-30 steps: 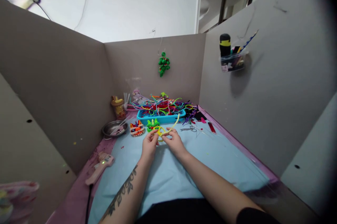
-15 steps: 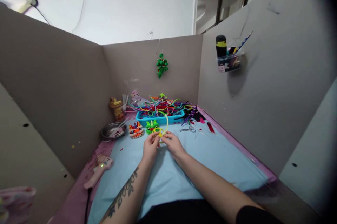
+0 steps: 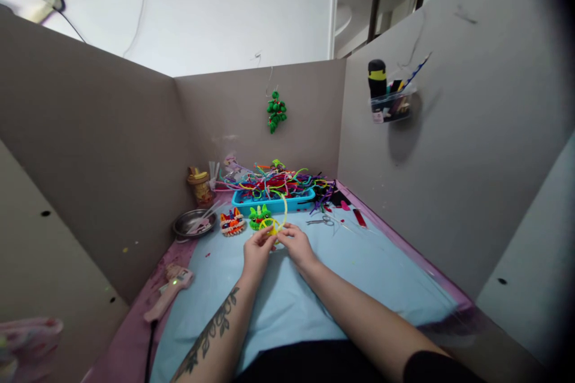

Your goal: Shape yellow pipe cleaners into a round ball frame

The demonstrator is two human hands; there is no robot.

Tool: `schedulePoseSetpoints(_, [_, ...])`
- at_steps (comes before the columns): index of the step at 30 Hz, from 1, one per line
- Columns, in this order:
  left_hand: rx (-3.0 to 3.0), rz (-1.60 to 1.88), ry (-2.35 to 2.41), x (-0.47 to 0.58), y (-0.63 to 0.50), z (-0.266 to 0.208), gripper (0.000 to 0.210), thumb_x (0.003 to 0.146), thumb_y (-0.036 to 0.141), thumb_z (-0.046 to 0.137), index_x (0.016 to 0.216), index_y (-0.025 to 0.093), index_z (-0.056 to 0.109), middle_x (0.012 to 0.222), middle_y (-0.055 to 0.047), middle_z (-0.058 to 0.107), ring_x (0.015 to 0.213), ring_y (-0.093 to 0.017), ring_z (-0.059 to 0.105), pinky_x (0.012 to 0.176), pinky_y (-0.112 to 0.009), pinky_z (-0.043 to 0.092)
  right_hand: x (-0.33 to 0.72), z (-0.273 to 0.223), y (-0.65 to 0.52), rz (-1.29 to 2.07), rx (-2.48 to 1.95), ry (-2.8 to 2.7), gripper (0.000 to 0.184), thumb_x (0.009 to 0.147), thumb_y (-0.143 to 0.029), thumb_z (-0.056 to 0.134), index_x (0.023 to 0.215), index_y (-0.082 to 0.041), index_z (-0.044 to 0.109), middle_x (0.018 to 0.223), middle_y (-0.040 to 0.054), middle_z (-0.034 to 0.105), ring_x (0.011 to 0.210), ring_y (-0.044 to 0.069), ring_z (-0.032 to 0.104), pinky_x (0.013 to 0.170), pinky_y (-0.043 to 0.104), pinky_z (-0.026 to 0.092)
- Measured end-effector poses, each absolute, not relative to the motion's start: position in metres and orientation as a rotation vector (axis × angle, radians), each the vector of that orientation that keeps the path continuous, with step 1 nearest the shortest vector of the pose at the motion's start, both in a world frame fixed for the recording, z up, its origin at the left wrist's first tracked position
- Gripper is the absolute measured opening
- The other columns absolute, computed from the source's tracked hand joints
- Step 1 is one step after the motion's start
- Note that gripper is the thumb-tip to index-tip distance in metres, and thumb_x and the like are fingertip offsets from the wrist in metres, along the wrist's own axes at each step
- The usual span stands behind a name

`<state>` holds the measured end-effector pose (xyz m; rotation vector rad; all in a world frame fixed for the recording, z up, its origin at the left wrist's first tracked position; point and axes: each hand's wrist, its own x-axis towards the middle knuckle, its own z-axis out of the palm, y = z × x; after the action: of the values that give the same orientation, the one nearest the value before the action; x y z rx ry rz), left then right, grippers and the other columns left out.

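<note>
Between my two hands is a yellow pipe cleaner (image 3: pixel 286 210), bent into loops near the fingers, with one long end curving upward. My left hand (image 3: pixel 258 247) pinches its looped part from the left. My right hand (image 3: pixel 295 245) closes on it from the right, the fingertips of both hands nearly touching. Just behind my left hand sits a green pipe-cleaner animal head (image 3: pixel 259 215). Beside it on the left stands an orange and white one (image 3: pixel 232 223). The fingers hide part of the yellow piece.
A blue tray (image 3: pixel 274 205) heaped with colourful pipe cleaners stands at the back. Scissors (image 3: pixel 320 221) lie to the right. On the left are a metal bowl (image 3: pixel 194 224) and a pink corded glue gun (image 3: pixel 169 295). Grey panels (image 3: pixel 449 131) enclose the table.
My fingers have shifted slightly around the yellow pipe cleaner's loops. Both hands stay in nearly the same place, and everything else is unmoved.
</note>
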<state>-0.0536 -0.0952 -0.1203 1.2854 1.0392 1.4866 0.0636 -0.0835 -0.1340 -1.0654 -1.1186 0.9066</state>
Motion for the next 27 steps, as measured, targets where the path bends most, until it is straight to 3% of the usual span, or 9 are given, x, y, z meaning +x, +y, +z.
schedulePoseSetpoints(4, [1.314, 1.508, 1.058, -0.054, -0.096, -0.118, 0.045, 0.060, 0.035, 0.071, 0.097, 0.010, 0.062, 0.069, -0.006, 0.066, 0.053, -0.012, 0.057, 0.052, -0.024, 0.046, 0.068, -0.129, -0.083, 1.012, -0.990, -1.154, 0.021, 0.059, -0.037, 0.068, 0.058, -0.016, 0.068, 0.097, 0.0100, 0.060, 0.109, 0.027, 0.048, 0.097, 0.039, 0.031])
schedulePoseSetpoints(10, [1.199, 1.525, 1.099, -0.061, -0.091, -0.115, 0.051, 0.058, 0.036, 0.072, 0.099, 0.009, 0.060, 0.059, -0.001, 0.061, 0.046, -0.007, 0.048, 0.044, -0.019, 0.038, 0.076, -0.122, -0.084, 1.084, -0.928, -1.262, 0.026, 0.062, -0.040, 0.065, 0.072, -0.017, 0.070, 0.104, 0.0101, 0.058, 0.109, 0.026, 0.047, 0.092, 0.038, 0.035])
schedulePoseSetpoints(15, [1.132, 1.483, 1.120, -0.066, -0.089, -0.112, 0.053, 0.057, 0.035, 0.073, 0.101, 0.008, 0.060, 0.055, 0.003, 0.057, 0.042, -0.004, 0.041, 0.042, -0.017, 0.031, 0.092, -0.119, -0.080, 0.601, -1.083, -1.267, 0.028, 0.070, -0.028, 0.057, 0.095, -0.016, 0.059, 0.079, 0.0041, 0.056, 0.074, 0.017, 0.054, 0.072, 0.033, 0.044])
schedulePoseSetpoints(18, [1.146, 1.424, 1.097, -0.066, -0.089, -0.111, 0.053, 0.056, 0.034, 0.074, 0.101, 0.010, 0.059, 0.053, 0.004, 0.055, 0.041, -0.004, 0.039, 0.041, -0.017, 0.028, 0.109, -0.115, -0.076, 0.152, -1.128, -1.386, 0.036, 0.074, -0.020, 0.050, 0.111, -0.018, 0.052, 0.082, 0.0042, 0.054, 0.074, 0.017, 0.051, 0.076, 0.034, 0.043])
schedulePoseSetpoints(22, [1.173, 1.372, 1.042, -0.065, -0.092, -0.110, 0.051, 0.056, 0.034, 0.074, 0.099, 0.010, 0.061, 0.047, 0.007, 0.048, 0.039, -0.003, 0.034, 0.040, -0.017, 0.023, 0.128, -0.112, -0.067, -0.137, -1.181, -1.566, 0.024, 0.077, -0.016, 0.047, 0.096, -0.020, 0.061, 0.086, 0.0066, 0.054, 0.083, 0.020, 0.050, 0.079, 0.035, 0.041])
schedulePoseSetpoints(27, [1.204, 1.340, 1.032, -0.066, -0.094, -0.107, 0.051, 0.057, 0.036, 0.073, 0.099, 0.010, 0.061, 0.045, 0.008, 0.045, 0.038, -0.003, 0.030, 0.040, -0.018, 0.020, 0.130, -0.115, -0.062, -0.183, -1.165, -1.644, 0.013, 0.079, -0.018, 0.050, 0.080, -0.020, 0.063, 0.083, 0.0059, 0.054, 0.083, 0.020, 0.049, 0.078, 0.034, 0.041])
